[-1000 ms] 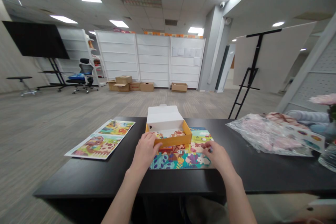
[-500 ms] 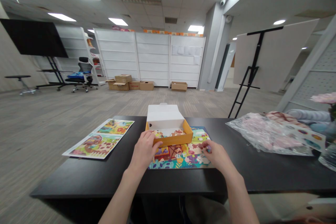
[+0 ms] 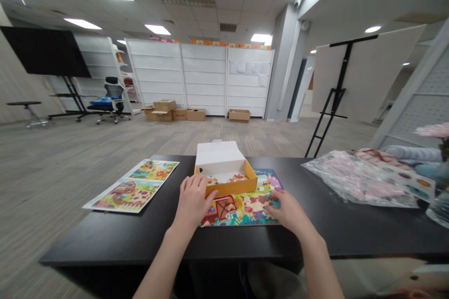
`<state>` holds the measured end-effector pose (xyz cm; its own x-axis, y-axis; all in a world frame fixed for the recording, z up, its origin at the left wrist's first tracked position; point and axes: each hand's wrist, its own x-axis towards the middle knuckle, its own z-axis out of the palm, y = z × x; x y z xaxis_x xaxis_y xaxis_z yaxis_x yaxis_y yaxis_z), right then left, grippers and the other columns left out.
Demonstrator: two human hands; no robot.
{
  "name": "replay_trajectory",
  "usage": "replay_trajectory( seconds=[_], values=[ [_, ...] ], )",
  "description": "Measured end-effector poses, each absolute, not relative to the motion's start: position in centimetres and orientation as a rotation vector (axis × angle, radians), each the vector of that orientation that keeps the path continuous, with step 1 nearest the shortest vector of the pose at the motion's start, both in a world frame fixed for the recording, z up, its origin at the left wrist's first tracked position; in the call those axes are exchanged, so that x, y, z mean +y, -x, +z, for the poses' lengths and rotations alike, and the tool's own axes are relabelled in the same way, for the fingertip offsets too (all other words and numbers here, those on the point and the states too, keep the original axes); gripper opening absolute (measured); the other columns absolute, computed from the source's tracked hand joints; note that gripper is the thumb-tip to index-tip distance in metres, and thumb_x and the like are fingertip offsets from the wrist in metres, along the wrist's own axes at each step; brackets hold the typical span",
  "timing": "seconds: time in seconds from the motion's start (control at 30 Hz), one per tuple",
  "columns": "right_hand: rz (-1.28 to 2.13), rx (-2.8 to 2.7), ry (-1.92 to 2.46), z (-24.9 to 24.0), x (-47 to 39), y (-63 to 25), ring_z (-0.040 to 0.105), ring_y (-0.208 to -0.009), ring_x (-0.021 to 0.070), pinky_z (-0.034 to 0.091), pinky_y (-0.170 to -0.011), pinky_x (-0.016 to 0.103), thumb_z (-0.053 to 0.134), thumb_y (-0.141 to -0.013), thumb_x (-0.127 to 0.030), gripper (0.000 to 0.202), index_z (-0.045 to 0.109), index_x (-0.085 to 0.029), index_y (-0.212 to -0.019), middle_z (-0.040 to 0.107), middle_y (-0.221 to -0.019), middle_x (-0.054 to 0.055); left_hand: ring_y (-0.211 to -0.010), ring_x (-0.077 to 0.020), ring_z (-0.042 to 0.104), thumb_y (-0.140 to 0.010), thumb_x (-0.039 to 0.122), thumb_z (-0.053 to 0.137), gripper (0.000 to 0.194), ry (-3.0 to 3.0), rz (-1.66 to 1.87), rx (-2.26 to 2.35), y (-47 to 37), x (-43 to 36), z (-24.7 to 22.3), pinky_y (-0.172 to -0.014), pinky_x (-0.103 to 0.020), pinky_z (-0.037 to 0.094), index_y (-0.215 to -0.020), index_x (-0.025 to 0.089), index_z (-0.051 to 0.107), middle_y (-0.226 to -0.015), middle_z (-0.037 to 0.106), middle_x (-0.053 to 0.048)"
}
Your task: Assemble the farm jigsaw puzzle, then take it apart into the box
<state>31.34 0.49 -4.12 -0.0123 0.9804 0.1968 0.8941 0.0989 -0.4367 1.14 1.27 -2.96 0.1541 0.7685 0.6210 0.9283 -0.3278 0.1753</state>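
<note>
My left hand (image 3: 194,194) grips the front left corner of an orange cardboard box (image 3: 235,188), with its thumb against the front wall. The box's white lid (image 3: 219,152) is tipped back, and colourful printed pieces (image 3: 237,177) show inside. Under and in front of the box lies a bright farm picture board (image 3: 255,204) with a cow and a barn. My right hand (image 3: 284,208) is over the board's right side, thumb and fingers curled together around a patch of teal. Whether that teal is a separate small piece or the board's print, I cannot tell.
A printed picture sheet (image 3: 135,184) lies to the left on the black table (image 3: 115,238). On the right are a clear plastic bag with pink contents (image 3: 361,177) and a card with coloured ovals (image 3: 410,181). A pink flower (image 3: 433,131) stands at the far right edge.
The print on the board has shifted slightly left and toward me, and more pink figures show at its upper right. My right hand's fingers have turned slightly. My left hand stays on the box.
</note>
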Motion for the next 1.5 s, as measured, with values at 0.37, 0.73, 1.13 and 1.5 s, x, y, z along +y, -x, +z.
replay_trajectory(
  seconds=[0.37,0.73,1.13,1.5],
  values=[
    [0.282,-1.891,1.901,-4.7,1.2,-30.9,0.065,-0.081,0.0223,0.043,-0.070,0.029,0.064,-0.073,-0.028,0.015,0.062,-0.018,-0.084,0.070,-0.089,0.008,-0.109,-0.0294,0.059,-0.093,0.043,0.062,0.033,2.779,-0.634,-1.362,-8.3,-1.7,-3.5,-0.094,-0.045,0.048,-0.118,0.021,0.062,-0.118,0.068,-0.009],
    [0.541,-1.917,1.663,-3.7,0.6,-31.1,0.060,-0.064,0.0153,0.044,-0.063,0.026,0.060,-0.075,-0.025,0.025,0.070,-0.021,-0.097,0.068,-0.076,0.000,-0.112,-0.0295,0.056,-0.098,0.040,0.053,0.031,2.775,-0.636,-1.409,-8.7,-1.7,-4.0,-0.096,-0.047,0.045,-0.123,0.023,0.061,-0.123,0.066,-0.010],
    [0.709,-1.757,1.489,-3.2,0.4,-32.2,0.062,-0.062,0.0183,0.050,-0.059,0.029,0.069,-0.073,-0.045,0.040,0.078,-0.014,-0.097,0.075,-0.081,0.007,-0.112,-0.0313,0.058,-0.096,0.039,0.057,0.030,2.772,-0.669,-1.473,-8.7,-1.9,-3.8,-0.096,-0.049,0.046,-0.120,0.022,0.063,-0.119,0.069,-0.011],
    [0.980,-1.669,1.178,-1.6,-0.3,-29.4,0.037,-0.049,0.0088,0.030,-0.047,0.023,0.081,-0.069,-0.042,0.046,0.073,-0.014,-0.105,0.047,-0.053,-0.007,-0.101,-0.0237,0.065,-0.080,0.039,0.077,0.045,2.857,-1.489,-1.594,-8.8,-1.9,-2.6,-0.089,-0.036,0.051,-0.116,0.022,0.056,-0.110,0.068,-0.006]
  ],
)
